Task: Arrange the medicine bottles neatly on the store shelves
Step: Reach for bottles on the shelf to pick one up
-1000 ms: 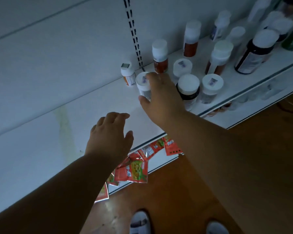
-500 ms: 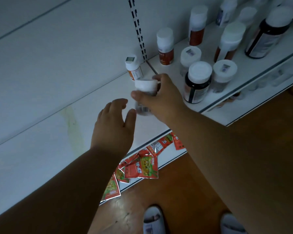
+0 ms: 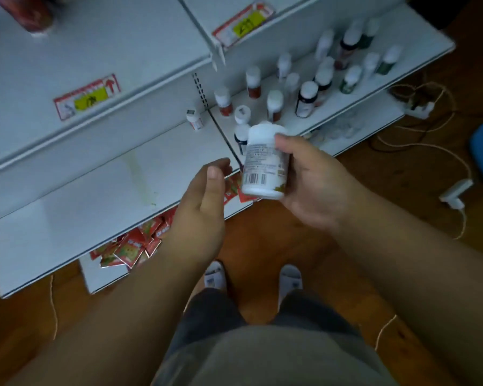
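From the head camera, the right hand (image 3: 315, 182) holds one white bottle (image 3: 264, 162) in front of the shelves, its fingers and thumb curled round the body; the cap tilts toward 12 o'clock and the barcode label faces up. The left hand (image 3: 204, 196) floats just beside it at 9 o'clock, palm turned inward, fingers loosely bent and holding nothing, apart from the bottle.

On the right shelf (image 3: 354, 107), toward 1 o'clock from the held bottle, stand roughly sixteen more bottles with white caps; the far ones are blurred, so the count is not exact. Some have reddish bodies, some dark, and about three look green. One small bottle (image 3: 195, 120) stands alone on the left shelf (image 3: 95, 190), at 10 o'clock from the held bottle, near the slotted upright.

Two red-and-yellow price tags show on the shelf edges above: one (image 3: 87, 97) at 10 o'clock and one (image 3: 244, 22) at 12 o'clock. A pile of red packets (image 3: 129, 249) lies on the lowest board under the left shelf, too jumbled to count. Two white slippers (image 3: 215, 277) stand on the wooden floor (image 3: 276, 238). White cords and one plug adapter (image 3: 455, 190) trail on the floor at 3 o'clock.
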{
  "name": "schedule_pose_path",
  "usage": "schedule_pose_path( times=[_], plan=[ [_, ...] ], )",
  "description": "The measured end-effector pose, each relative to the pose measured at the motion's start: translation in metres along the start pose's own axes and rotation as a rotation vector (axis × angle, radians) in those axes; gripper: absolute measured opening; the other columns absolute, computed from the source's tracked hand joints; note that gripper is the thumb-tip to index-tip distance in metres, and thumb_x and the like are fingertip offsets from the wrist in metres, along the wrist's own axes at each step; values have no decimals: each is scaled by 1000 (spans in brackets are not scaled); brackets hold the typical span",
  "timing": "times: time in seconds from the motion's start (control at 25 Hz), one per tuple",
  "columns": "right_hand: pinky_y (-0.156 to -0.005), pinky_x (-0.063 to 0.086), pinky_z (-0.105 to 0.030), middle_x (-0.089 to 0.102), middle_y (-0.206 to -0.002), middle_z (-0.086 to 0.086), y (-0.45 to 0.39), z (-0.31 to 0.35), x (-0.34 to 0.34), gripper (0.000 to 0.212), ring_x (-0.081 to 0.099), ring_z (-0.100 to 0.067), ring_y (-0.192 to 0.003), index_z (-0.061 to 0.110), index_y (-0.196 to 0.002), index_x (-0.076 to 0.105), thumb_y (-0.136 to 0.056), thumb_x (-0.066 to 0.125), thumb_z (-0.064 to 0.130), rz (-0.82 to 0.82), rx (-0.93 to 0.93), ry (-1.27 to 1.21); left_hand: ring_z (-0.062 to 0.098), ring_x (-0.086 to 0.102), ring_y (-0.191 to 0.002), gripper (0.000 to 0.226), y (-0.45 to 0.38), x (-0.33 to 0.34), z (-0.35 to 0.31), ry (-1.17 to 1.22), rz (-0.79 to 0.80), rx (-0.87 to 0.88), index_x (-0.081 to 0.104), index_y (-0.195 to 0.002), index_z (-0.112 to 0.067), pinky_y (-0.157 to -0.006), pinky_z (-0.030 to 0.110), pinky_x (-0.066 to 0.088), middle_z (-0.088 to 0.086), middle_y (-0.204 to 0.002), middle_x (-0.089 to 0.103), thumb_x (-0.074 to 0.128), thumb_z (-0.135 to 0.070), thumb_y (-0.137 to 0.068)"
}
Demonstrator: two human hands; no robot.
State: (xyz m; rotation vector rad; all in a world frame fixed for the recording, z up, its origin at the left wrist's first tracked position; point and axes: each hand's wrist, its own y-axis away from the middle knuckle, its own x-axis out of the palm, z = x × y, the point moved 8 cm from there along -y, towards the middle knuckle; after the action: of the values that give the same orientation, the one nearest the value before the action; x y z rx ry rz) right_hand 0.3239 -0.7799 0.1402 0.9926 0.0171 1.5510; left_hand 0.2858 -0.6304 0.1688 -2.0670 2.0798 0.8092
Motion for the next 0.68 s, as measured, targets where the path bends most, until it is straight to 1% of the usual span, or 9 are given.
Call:
schedule_pose_path(
  times=[0.04,0.16,0.28,0.32,0.4,0.48,0.56,0.6,0.68],
  plan=[
    [-96,53,-50,70,-111,-12,20,21,2,36,68,-25,-105,9,-120,62,-89,64,28,31,-23,39,-3,54,-116,59,9,5,-17,20,22,7,52,-128,-44,-106,38,44,-24,-122,59,15,-71,-91],
    [-92,54,-46,67,-114,-16,57,76,10,61,66,-29,-104,6,-123,60,-72,81,33,79,-91,93,3,53,-120,66,17,16,-55,73,85,11,49,-133,-45,-107,43,43,-21,-128,57,13,-74,-86],
    [-77,58,-38,68,-100,-11,69,118,15,69,68,-21,-86,4,-128,54,-72,75,38,8,-181,81,6,51,-122,72,12,26,-99,104,148,90,47,-137,-43,-107,41,42,-14,-133,55,12,-76,-83],
    [-74,58,-37,68,-99,-10,70,128,17,69,69,-20,-84,5,-130,53,-74,70,40,-34,-210,96,6,50,-122,74,6,26,-113,105,159,118,46,-138,-41,-104,38,43,-14,-134,54,12,-76,-82],
    [-79,59,-41,68,-105,-13,67,147,21,62,69,-22,-88,11,-130,53,-80,64,46,-126,-275,163,5,48,-123,78,-9,25,-135,101,181,174,45,-139,-39,-97,32,44,-15,-133,53,11,-77,-80],
    [-85,57,-47,67,-114,-17,64,167,20,47,69,-27,-96,14,-126,55,-90,63,43,-208,-353,217,-5,48,-116,75,-24,24,-161,44,223,269,47,-133,-40,-93,22,42,-23,-123,53,12,-78,-79],
    [-83,59,-46,67,-113,-17,67,192,20,43,69,-28,-98,11,-123,56,-91,64,39,-263,-434,279,-17,46,-105,62,-39,27,-190,-60,260,406,43,-126,-44,-82,7,38,-29,-112,49,14,-74,-81],
    [-80,59,-42,68,-109,-15,70,204,18,42,70,-25,-96,11,-122,55,-91,65,37,-277,-475,306,-17,46,-104,60,-45,32,-203,-97,278,467,42,-129,-44,-82,7,39,-28,-113,49,16,-73,-83],
    [-79,59,-36,69,-105,-8,80,227,8,41,71,-18,-93,14,-119,56,-87,68,38,-308,-546,343,-8,50,-108,62,-56,48,-225,-125,323,532,43,-134,-38,-88,18,46,-19,-124,51,19,-73,-88]
  ],
)
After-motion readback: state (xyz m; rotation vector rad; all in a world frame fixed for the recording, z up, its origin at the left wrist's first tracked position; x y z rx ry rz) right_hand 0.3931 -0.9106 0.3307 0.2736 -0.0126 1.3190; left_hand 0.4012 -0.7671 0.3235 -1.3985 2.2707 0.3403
